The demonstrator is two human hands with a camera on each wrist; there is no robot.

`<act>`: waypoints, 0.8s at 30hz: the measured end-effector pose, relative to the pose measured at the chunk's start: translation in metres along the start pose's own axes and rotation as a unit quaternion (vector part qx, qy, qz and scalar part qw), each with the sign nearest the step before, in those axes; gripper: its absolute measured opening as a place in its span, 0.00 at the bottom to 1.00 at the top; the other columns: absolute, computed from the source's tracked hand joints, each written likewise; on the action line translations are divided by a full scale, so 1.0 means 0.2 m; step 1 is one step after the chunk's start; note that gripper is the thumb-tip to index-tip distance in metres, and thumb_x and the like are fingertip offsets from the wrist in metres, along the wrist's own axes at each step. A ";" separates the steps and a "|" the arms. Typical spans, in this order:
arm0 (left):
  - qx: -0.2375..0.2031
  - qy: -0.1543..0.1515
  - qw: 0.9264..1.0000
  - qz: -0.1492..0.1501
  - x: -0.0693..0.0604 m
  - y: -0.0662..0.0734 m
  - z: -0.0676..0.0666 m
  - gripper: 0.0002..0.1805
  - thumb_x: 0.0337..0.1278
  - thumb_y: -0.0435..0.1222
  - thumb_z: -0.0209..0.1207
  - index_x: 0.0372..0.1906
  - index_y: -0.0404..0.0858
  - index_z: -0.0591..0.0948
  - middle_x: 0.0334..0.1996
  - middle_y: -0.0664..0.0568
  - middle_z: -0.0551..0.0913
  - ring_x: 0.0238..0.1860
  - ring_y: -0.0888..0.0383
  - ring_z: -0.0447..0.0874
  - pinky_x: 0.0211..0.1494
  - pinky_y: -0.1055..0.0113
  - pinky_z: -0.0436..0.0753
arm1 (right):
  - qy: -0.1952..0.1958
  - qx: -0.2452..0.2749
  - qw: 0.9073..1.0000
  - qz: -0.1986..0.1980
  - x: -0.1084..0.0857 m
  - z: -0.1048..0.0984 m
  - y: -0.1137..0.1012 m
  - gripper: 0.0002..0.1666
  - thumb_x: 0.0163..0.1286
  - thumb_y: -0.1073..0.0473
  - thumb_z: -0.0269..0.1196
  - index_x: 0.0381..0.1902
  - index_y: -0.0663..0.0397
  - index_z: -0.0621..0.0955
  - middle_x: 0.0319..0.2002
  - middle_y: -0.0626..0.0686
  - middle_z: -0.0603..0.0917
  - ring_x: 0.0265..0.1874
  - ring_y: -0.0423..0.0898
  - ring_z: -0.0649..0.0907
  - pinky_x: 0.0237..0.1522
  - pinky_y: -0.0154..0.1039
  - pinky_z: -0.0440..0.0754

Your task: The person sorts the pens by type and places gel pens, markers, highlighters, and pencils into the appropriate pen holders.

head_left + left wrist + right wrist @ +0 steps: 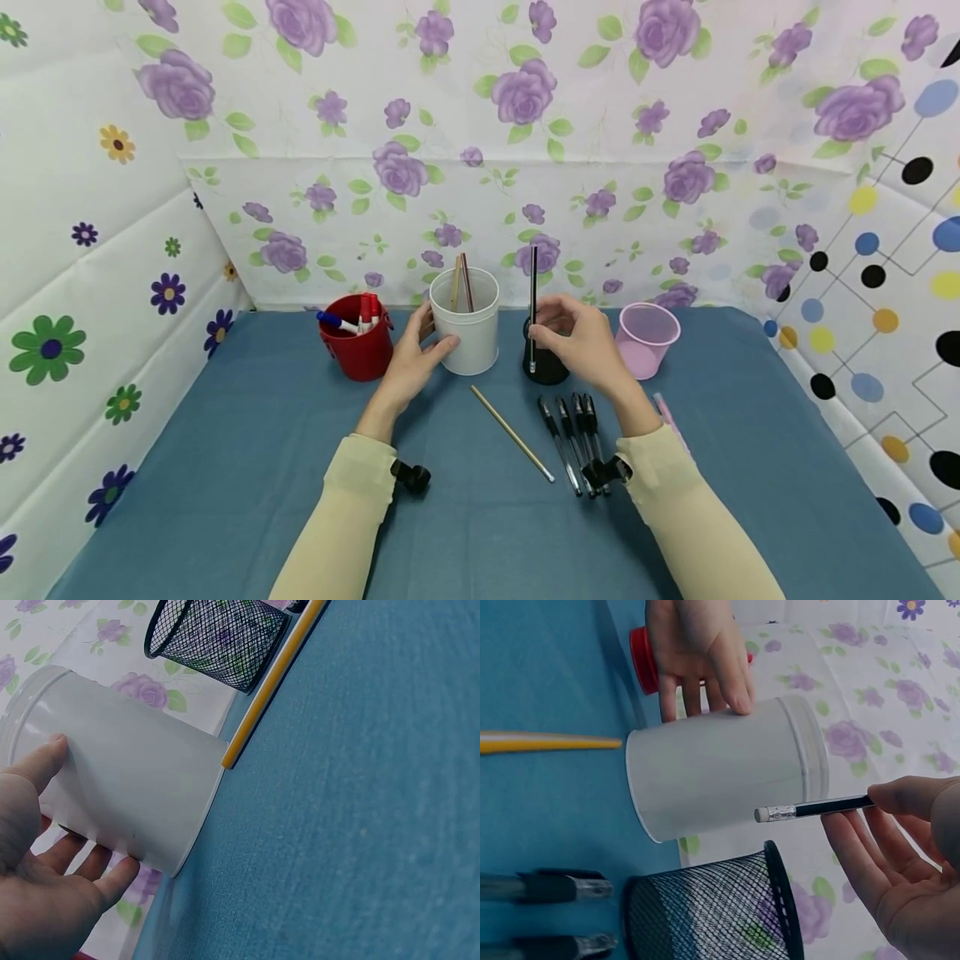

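My left hand [408, 358] grips the side of a white cup [474, 346] that stands upright, its thumb and fingers on opposite sides in the left wrist view. Two pencils, one yellow [455, 285] and one dark red [468, 285], lean inside it. A black pencil [533, 287] is pinched between the thumb and fingers of my right hand [581, 340]. It is held upright just right of the white cup, its eraser [762, 814] end down. Beneath that hand stands a black mesh cup [712, 915], partly hidden in the head view. One yellow pencil [512, 433] lies on the blue cloth.
Several black-gripped pens [558, 442] lie side by side near my right wrist. A red cup [358, 357] with markers stands at the left, a pink cup [643, 354] at the right. A pink pen [667, 415] lies partly under my right sleeve. Flowered sheeting [465, 192] closes off the back.
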State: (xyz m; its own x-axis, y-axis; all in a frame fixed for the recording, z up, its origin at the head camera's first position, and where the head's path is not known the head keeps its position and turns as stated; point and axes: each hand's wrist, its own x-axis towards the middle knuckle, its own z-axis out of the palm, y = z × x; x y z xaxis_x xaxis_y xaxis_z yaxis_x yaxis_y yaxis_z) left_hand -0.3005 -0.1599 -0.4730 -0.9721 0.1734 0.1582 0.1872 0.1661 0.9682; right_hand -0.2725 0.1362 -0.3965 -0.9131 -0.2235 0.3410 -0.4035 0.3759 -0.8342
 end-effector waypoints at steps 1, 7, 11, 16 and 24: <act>0.000 0.000 1.000 0.000 0.00 0.00 0.00 0.44 0.76 0.47 0.64 0.86 0.54 0.54 0.84 0.50 0.58 0.83 0.47 0.56 0.83 0.44 0.62 | 0.002 -0.001 1.000 -0.001 0.01 0.00 0.00 0.19 0.72 0.63 0.72 0.59 0.57 0.84 0.44 0.56 0.88 0.39 0.49 0.90 0.38 0.36 0.89; -0.003 0.000 1.000 -0.007 0.01 -0.02 0.00 0.44 0.76 0.45 0.64 0.87 0.53 0.53 0.84 0.49 0.57 0.84 0.46 0.55 0.84 0.43 0.61 | 0.011 -0.009 1.000 -0.015 0.08 -0.03 -0.02 0.20 0.73 0.63 0.72 0.60 0.57 0.84 0.45 0.58 0.88 0.41 0.52 0.90 0.39 0.37 0.88; -0.014 -0.002 1.000 -0.011 0.02 -0.02 0.00 0.45 0.77 0.42 0.64 0.87 0.51 0.51 0.85 0.48 0.55 0.84 0.45 0.53 0.84 0.42 0.59 | 0.015 -0.014 1.000 -0.015 0.13 -0.05 -0.04 0.20 0.73 0.62 0.71 0.61 0.56 0.84 0.46 0.57 0.87 0.43 0.53 0.90 0.40 0.39 0.87; -0.015 -0.001 1.000 -0.011 0.02 -0.01 0.00 0.45 0.77 0.42 0.64 0.87 0.51 0.51 0.85 0.48 0.55 0.84 0.45 0.53 0.84 0.42 0.60 | 0.022 -0.011 1.000 -0.020 0.21 -0.06 -0.07 0.21 0.74 0.62 0.71 0.62 0.56 0.83 0.47 0.57 0.87 0.44 0.53 0.90 0.40 0.37 0.88; -0.003 0.001 1.000 -0.002 0.01 -0.01 0.00 0.45 0.76 0.47 0.64 0.87 0.53 0.53 0.84 0.50 0.57 0.83 0.47 0.55 0.83 0.43 0.62 | 0.044 0.003 0.998 -0.034 0.32 -0.08 -0.13 0.20 0.75 0.61 0.70 0.62 0.57 0.83 0.49 0.58 0.86 0.45 0.53 0.89 0.44 0.38 0.88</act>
State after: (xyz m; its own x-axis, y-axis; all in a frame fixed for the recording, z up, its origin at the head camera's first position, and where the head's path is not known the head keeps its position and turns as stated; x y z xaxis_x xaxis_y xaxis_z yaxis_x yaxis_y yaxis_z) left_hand -0.3023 -0.1602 -0.4742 -0.9733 0.1702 0.1543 0.1819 0.1606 0.9701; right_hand -0.3208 0.1268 -0.3468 -0.8852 -0.1681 0.4338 -0.4649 0.3572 -0.8101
